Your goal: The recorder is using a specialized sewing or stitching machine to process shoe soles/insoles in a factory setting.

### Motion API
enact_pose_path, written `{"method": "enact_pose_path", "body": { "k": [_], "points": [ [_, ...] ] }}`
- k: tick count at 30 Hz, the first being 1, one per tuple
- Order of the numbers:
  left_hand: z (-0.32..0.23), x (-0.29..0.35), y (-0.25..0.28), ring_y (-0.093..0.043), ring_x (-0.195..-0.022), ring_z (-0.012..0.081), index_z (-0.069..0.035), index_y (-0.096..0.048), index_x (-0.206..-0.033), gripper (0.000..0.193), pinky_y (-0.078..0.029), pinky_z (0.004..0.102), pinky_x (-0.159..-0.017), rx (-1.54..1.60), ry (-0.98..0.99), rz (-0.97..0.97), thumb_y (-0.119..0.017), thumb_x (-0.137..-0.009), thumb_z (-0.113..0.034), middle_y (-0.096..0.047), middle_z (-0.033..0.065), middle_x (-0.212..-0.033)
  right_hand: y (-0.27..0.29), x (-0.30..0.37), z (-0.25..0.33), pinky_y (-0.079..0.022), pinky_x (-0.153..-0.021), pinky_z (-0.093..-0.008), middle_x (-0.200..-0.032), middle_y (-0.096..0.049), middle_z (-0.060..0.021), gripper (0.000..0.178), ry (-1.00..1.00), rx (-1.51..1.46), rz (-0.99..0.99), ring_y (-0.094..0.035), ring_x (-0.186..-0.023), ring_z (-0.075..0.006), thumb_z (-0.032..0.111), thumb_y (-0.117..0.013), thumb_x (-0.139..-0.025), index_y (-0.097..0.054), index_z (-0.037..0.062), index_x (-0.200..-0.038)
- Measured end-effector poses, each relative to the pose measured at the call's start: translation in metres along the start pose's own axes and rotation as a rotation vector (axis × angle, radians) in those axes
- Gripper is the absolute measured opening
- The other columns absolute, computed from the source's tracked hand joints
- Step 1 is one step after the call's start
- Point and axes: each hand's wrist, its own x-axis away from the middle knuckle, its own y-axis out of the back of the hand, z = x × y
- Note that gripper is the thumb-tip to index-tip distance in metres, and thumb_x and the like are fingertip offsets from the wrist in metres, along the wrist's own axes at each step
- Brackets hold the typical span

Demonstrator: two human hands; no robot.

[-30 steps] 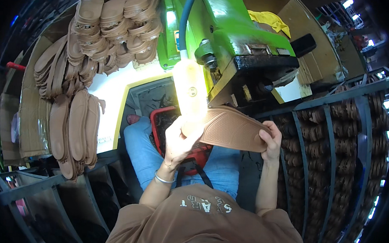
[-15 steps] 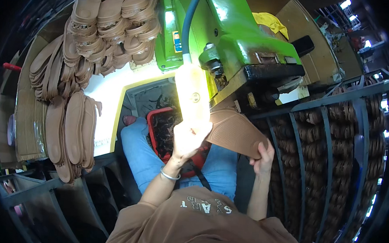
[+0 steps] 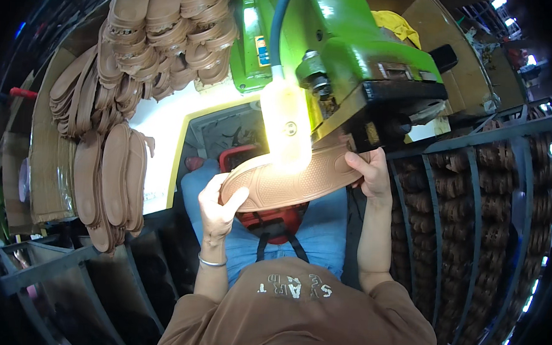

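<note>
A brown shoe sole (image 3: 288, 184) with a dotted, patterned face is held level above my lap. My left hand (image 3: 220, 202) grips its left end, thumb on the patterned face. At the other end my right hand (image 3: 371, 172) pinches the sole, with the thumb on top and the fingers underneath. The sole's right end lies close to the head of the green machine (image 3: 351, 51). A bright lamp (image 3: 286, 120) on a blue cable hangs just over the middle of the sole, and its glare washes out part of the far edge.
Stacks of brown soles (image 3: 161, 35) fill the far left, with more soles (image 3: 123, 177) on the white table. Below the sole, a red basket (image 3: 273, 225) sits between my knees. Metal racks (image 3: 474, 195) full of brown pieces stand on the right. A yellow cloth (image 3: 397, 28) lies behind the machine.
My left hand has moved left and nearer from beside the lamp to the sole's left end. My right hand has risen, and the sole has turned from slanting to nearly level.
</note>
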Motion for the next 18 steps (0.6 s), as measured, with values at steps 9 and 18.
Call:
{"method": "enact_pose_path", "body": {
  "k": [9, 18],
  "points": [
    [-0.007, -0.023, -0.084, -0.060, -0.076, 0.0122, 0.003, -0.068, -0.089, 0.021, -0.048, 0.0261, -0.072, -0.119, -0.070, 0.128, -0.075, -0.072, -0.008, -0.067, 0.0075, -0.082, 0.044, 0.066, -0.060, -0.048, -0.072, -0.0245, -0.097, -0.059, -0.0081, 0.031, 0.063, -0.180, -0.341, -0.059, -0.083, -0.0120, 0.014, -0.061, -0.085, -0.048, 0.0000, -0.110],
    [0.010, -0.020, -0.073, -0.059, -0.071, 0.0095, 0.004, -0.065, -0.086, 0.018, -0.047, 0.0235, -0.067, -0.165, -0.202, 0.090, -0.073, -0.075, -0.006, -0.065, 0.0066, -0.079, 0.045, 0.043, -0.016, -0.028, -0.031, -0.0153, -0.069, -0.055, -0.0016, 0.020, 0.035, -0.164, -0.324, -0.046, -0.045, -0.0023, 0.016, -0.060, -0.083, -0.054, 0.0011, -0.095]
  ]
}}
